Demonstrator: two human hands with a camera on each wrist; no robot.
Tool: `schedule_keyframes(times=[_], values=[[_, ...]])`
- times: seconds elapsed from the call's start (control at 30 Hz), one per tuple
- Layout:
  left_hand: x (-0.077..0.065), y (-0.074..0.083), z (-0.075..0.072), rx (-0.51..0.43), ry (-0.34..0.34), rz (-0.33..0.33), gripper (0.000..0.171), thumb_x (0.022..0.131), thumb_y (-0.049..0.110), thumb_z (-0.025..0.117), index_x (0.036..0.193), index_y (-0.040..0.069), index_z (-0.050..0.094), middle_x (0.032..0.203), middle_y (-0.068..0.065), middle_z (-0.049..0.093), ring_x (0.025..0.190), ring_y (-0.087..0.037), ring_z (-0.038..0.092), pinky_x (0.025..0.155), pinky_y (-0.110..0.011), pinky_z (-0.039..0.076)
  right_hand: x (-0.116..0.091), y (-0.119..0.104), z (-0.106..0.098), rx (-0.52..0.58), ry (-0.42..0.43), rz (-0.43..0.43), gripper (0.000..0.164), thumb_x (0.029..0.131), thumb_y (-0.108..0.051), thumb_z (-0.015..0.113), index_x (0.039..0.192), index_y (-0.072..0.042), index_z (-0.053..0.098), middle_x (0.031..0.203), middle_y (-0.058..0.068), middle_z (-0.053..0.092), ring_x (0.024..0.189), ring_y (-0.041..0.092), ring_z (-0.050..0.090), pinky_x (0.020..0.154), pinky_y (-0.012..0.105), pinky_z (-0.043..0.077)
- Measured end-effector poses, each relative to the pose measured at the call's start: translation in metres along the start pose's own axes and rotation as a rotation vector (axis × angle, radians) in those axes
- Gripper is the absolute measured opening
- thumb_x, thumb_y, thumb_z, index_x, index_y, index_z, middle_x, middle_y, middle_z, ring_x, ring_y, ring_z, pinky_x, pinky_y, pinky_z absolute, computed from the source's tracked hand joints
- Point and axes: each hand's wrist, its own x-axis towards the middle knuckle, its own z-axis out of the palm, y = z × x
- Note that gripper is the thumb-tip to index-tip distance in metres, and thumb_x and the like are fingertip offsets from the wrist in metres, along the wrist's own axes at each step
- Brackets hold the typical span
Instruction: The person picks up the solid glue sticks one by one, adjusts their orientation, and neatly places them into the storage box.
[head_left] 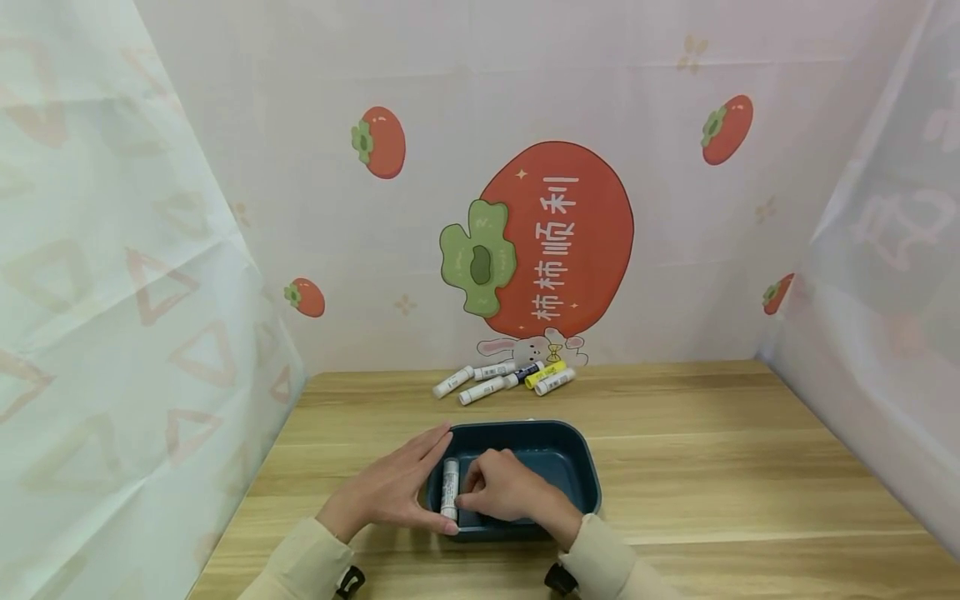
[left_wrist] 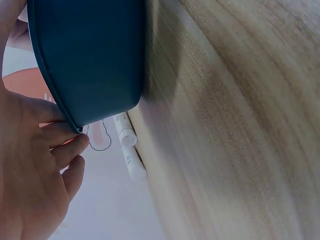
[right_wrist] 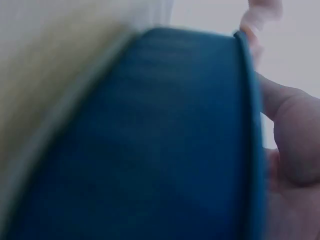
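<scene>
A dark teal box (head_left: 555, 429) with a raised rim stands on the wooden table. Inside, along its left wall, lies a slim white tube (head_left: 450, 487) with dark print. My left hand (head_left: 397, 487) spans the left end of the box, fingers straight toward the far corner, thumb at the near rim. In the left wrist view, its fingertips (left_wrist: 75, 147) meet the corner of the rim. My right hand (head_left: 506, 487) reaches into the box with bent fingers, their tips right beside the tube. I cannot tell whether these fingers pinch anything; their undersides are hidden.
At the table's back edge lie several capped tubes: white ones (head_left: 482, 390), a dark blue one (head_left: 525, 372) and a yellow one (head_left: 545, 374). Behind them hangs a sheet (head_left: 660, 267) printed with persimmons, and light sheets enclose both sides.
</scene>
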Motion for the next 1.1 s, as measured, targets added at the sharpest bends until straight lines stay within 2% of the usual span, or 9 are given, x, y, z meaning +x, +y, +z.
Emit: schedule_keyframes(times=[0.03, 0.1, 0.2, 0.37, 0.57, 0.67, 0.77, 0.93, 1.1], values=[[0.0, 0.0, 0.0, -0.001, -0.001, -0.004, 0.125, 0.082, 0.08, 0.069, 0.17, 0.009, 0.016, 0.18, -0.009, 0.012, 0.164, -0.034, 0.024, 0.125, -0.057, 0.038, -0.003, 0.0, -0.006, -0.001, -0.001, -0.012, 0.013, 0.096, -0.027, 0.078, 0.094, -0.015, 0.08, 0.074, -0.006, 0.07, 0.066, 0.006, 0.06, 0.075, 0.033, 0.059], [-0.001, -0.001, 0.001, -0.002, -0.002, -0.01, 0.125, 0.082, 0.081, 0.069, 0.17, 0.009, 0.016, 0.18, -0.009, 0.012, 0.164, -0.033, 0.025, 0.125, -0.056, 0.038, -0.008, 0.0, -0.02, -0.008, 0.002, -0.028, 0.017, 0.096, -0.027, 0.078, 0.1, -0.011, 0.079, 0.079, -0.006, 0.071, 0.067, 0.006, 0.062, 0.064, 0.027, 0.056], [-0.001, -0.001, 0.001, -0.007, -0.003, -0.018, 0.126, 0.081, 0.081, 0.069, 0.171, 0.011, 0.015, 0.18, -0.008, 0.011, 0.164, -0.032, 0.023, 0.125, -0.056, 0.038, -0.019, 0.001, -0.042, -0.062, 0.048, -0.05, 0.023, 0.097, -0.029, 0.077, 0.107, -0.009, 0.078, 0.088, -0.006, 0.073, 0.076, 0.005, 0.065, 0.068, 0.025, 0.056], [-0.002, -0.002, 0.0, -0.005, 0.006, -0.003, 0.129, 0.08, 0.082, 0.071, 0.171, 0.01, 0.014, 0.18, -0.009, 0.011, 0.164, -0.033, 0.023, 0.126, -0.056, 0.037, -0.038, 0.011, -0.081, -0.114, 0.094, -0.091, 0.037, 0.1, -0.032, 0.074, 0.124, -0.004, 0.072, 0.109, 0.003, 0.076, 0.098, 0.013, 0.071, 0.088, 0.039, 0.062], [-0.006, -0.005, -0.002, 0.008, 0.026, 0.017, 0.132, 0.078, 0.082, 0.072, 0.17, 0.006, 0.015, 0.179, -0.012, 0.011, 0.164, -0.035, 0.023, 0.126, -0.057, 0.036, -0.065, 0.034, -0.115, -0.166, 0.135, -0.048, 0.065, 0.101, -0.05, 0.068, 0.148, -0.006, 0.058, 0.142, 0.012, 0.067, 0.128, 0.031, 0.066, 0.106, 0.055, 0.056], [-0.011, -0.009, -0.001, 0.008, 0.036, 0.015, 0.133, 0.078, 0.081, 0.073, 0.17, 0.005, 0.014, 0.179, -0.014, 0.012, 0.163, -0.036, 0.024, 0.126, -0.058, 0.036, -0.077, 0.048, -0.121, -0.189, 0.178, 0.003, 0.077, 0.099, -0.057, 0.068, 0.155, -0.007, 0.05, 0.153, 0.015, 0.059, 0.139, 0.037, 0.059, 0.112, 0.06, 0.051], [-0.015, -0.013, 0.002, -0.01, 0.048, -0.004, 0.135, 0.077, 0.081, 0.074, 0.17, 0.004, 0.013, 0.178, -0.016, 0.014, 0.162, -0.038, 0.027, 0.124, -0.06, 0.037, -0.085, 0.065, -0.121, -0.202, 0.186, 0.037, 0.086, 0.098, -0.059, 0.068, 0.16, -0.006, 0.043, 0.161, 0.018, 0.05, 0.147, 0.043, 0.05, 0.117, 0.064, 0.045], [-0.019, -0.017, 0.008, -0.052, 0.046, -0.059, 0.135, 0.077, 0.081, 0.074, 0.17, 0.006, 0.011, 0.178, -0.016, 0.016, 0.161, -0.038, 0.028, 0.124, -0.06, 0.038, -0.092, 0.093, -0.11, -0.16, 0.13, 0.068, 0.103, 0.092, -0.06, 0.075, 0.165, -0.002, 0.031, 0.169, 0.022, 0.038, 0.154, 0.048, 0.039, 0.12, 0.069, 0.038], [-0.018, -0.018, 0.012, -0.088, 0.037, -0.081, 0.131, 0.08, 0.08, 0.072, 0.171, 0.009, 0.009, 0.178, -0.015, 0.014, 0.162, -0.038, 0.027, 0.124, -0.061, 0.037, -0.094, 0.114, -0.094, -0.106, 0.072, 0.024, 0.115, 0.086, -0.053, 0.084, 0.167, 0.001, 0.023, 0.17, 0.024, 0.033, 0.155, 0.049, 0.037, 0.119, 0.07, 0.037]])
